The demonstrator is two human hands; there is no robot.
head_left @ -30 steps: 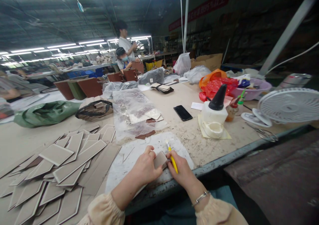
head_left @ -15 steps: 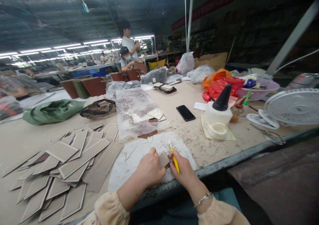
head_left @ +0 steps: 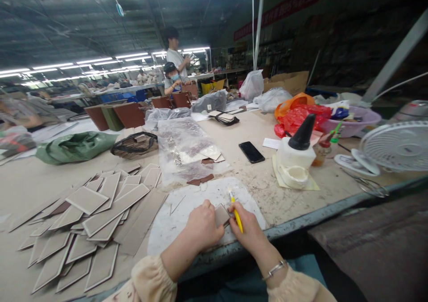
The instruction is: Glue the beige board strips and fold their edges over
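Note:
Between my hands is a small taupe panel (head_left: 221,216) with a dark edge, low over a white sheet (head_left: 197,194) at the table's front. My left hand (head_left: 204,225) is closed on its left side, thumb near the lower edge. A yellow-handled brush (head_left: 237,217) with a pale tip pointing away is held in my right hand (head_left: 246,225), whose fingertips also touch the panel's right edge. To the left lies a loose heap of taupe panels (head_left: 115,208) with light borders, several with pointed ends. The panel's far side is partly hidden by my fingers.
A white glue bottle (head_left: 296,157) with a black nozzle stands right of a black phone (head_left: 251,152). A white fan (head_left: 397,146) and a purple basin (head_left: 354,120) are farther right. Behind the heap lie a green bag (head_left: 75,148) and clear plastic (head_left: 187,146). Two people are beyond.
The whole view has shifted slightly, so things appear a little farther right. My hands keep the same hold on the panel and brush, with hardly any visible movement.

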